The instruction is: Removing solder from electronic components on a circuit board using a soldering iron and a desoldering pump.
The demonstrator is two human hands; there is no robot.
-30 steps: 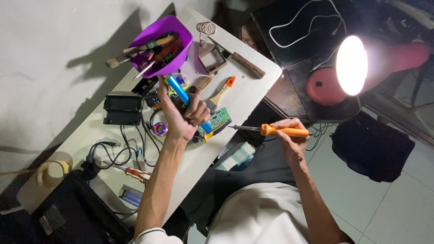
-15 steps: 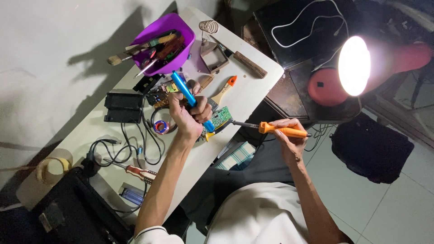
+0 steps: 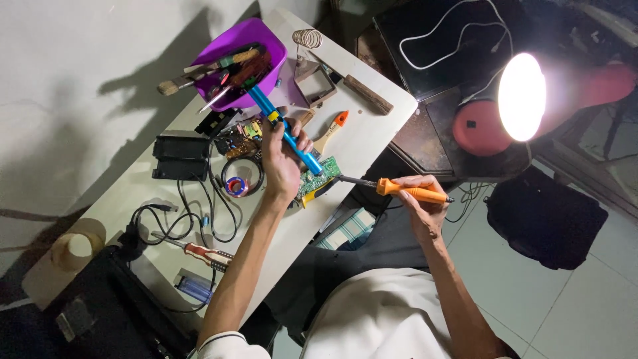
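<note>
Blue and slim, the desoldering pump [image 3: 286,129] is lying in the left hand [image 3: 282,163], whose fingers [image 3: 302,141] are wrapping it, tip down on the green circuit board [image 3: 318,178] on the white surface [image 3: 372,129]. At three o'clock, right hand [image 3: 422,206] fingers are pinching the orange soldering iron [image 3: 399,191], its tip touching the board.

Left hand [image 3: 282,163] fisted, arm extended; right hand [image 3: 422,203] gripping.
</note>
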